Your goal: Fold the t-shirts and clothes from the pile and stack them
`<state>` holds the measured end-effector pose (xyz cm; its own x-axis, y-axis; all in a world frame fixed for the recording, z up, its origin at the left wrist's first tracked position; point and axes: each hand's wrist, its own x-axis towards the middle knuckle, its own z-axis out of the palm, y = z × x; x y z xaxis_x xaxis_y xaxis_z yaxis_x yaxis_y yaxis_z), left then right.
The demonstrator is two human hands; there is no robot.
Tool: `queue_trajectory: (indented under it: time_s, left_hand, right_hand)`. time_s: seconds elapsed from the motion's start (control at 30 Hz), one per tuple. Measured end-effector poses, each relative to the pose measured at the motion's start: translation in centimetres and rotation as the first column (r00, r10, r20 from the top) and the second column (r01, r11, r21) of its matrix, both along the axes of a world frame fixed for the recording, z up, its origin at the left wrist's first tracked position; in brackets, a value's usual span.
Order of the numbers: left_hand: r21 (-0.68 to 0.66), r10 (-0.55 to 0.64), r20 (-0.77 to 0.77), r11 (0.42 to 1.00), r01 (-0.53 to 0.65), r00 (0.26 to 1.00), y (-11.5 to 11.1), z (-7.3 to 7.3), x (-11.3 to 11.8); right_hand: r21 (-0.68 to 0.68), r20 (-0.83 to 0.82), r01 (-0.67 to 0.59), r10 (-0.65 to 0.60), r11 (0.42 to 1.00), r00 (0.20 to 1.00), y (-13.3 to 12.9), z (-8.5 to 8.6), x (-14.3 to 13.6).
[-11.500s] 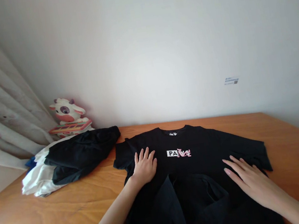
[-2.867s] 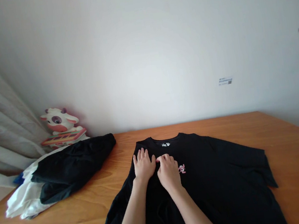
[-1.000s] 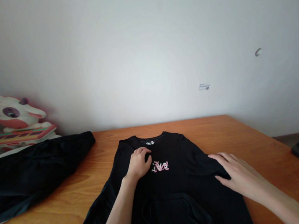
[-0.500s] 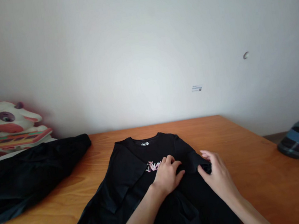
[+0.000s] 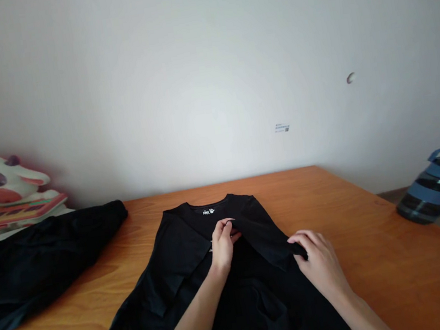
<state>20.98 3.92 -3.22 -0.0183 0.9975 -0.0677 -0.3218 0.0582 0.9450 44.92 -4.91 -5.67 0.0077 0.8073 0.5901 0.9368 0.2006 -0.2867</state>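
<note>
A black T-shirt [image 5: 238, 289] lies on the wooden table with its neckline toward the wall and a white "PINK" print inside the collar. Its left sleeve is folded inward over the chest. My left hand [image 5: 224, 244] pinches the edge of the right sleeve [image 5: 261, 236] near the middle of the chest, below the collar. At the shirt's right side, my right hand [image 5: 319, 260] grips a bunched bit of the black cloth between thumb and fingers. The chest print is almost wholly covered by the sleeves and my left hand.
Another dark garment [image 5: 47, 257] lies on the table [image 5: 363, 237] at the left. Behind it sits a cow-shaped toy keyboard [image 5: 8, 185]. A blue and dark bottle [image 5: 434, 188] stands tilted in view at the right edge. A white wall [image 5: 199, 80] rises behind the table.
My left hand has moved up and left, drawing the right sleeve inward across the chest print. My right hand has closed further on the cloth. The view has shifted slightly.
</note>
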Motion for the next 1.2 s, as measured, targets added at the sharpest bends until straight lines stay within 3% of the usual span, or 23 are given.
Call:
queue_trajectory:
  time_s: [0.13, 0.3, 0.47, 0.63, 0.73, 0.8, 0.87, 0.93, 1.03, 1.13, 1.2]
  left_hand:
    - [-0.123, -0.004, -0.002, 0.992, 0.004, 1.0, -0.2, 0.6, -0.4]
    - [-0.022, 0.067, -0.026, 0.997, -0.068, 0.997, -0.1, 0.6, 0.1]
    - [-0.191, 0.064, 0.076, 0.98, -0.048, 0.995, 0.4, 0.1, -0.1]
    - [0.031, 0.103, -0.154, 0.995, -0.099, 0.983, 0.4, -1.3, -0.1]
    - [0.108, 0.163, -0.248, 0.984, -0.14, 0.955, 0.6, -2.0, -0.1]
    - [0.164, 0.232, -0.327, 0.969, -0.186, 0.916, 0.5, -2.0, -0.2]
    - [0.301, 0.318, -0.443, 0.933, -0.196, 0.838, 0.2, -1.7, -0.3]
    - [0.481, 0.393, -0.546, 0.87, -0.108, 0.74, -0.5, -1.3, -0.3]
    - [0.634, 0.381, -0.644, 0.751, 0.185, 0.663, -1.7, -0.5, -0.2]
    - [0.603, 0.272, -0.761, 0.631, 0.488, 0.59, -2.5, -0.1, 0.0]
    - [0.546, 0.232, -0.827, 0.553, 0.63, 0.512, -2.7, 0.1, 0.2]
  right_hand:
    - [-0.051, 0.033, -0.035, 0.037, 0.998, 0.999, -0.2, 0.6, -0.1]
    - [-0.052, 0.011, -0.051, 0.052, 0.997, 0.999, -0.2, 0.6, 0.0]
    - [0.008, -0.081, -0.075, 0.076, 0.997, 0.994, -0.1, 0.4, 0.7]
    - [0.042, 0.148, -0.208, 0.2, 0.977, 0.969, -0.6, 1.2, 0.3]
    - [0.046, 0.183, -0.287, 0.274, 0.957, 0.944, -1.0, 1.9, -0.1]
    - [0.038, 0.171, -0.313, 0.302, 0.949, 0.938, -1.2, 2.2, -0.3]
    - [0.023, 0.157, -0.331, 0.324, 0.943, 0.933, -1.3, 2.5, -0.3]
    - [0.003, 0.139, -0.341, 0.338, 0.94, 0.931, -1.4, 2.6, -0.3]
    - [0.011, 0.091, -0.334, 0.332, 0.943, 0.939, -1.5, 2.6, -0.2]
    - [0.074, 0.046, -0.287, 0.284, 0.955, 0.958, -1.1, 2.6, -0.2]
    - [0.101, 0.019, -0.243, 0.242, 0.965, 0.97, -0.3, 2.9, -0.4]
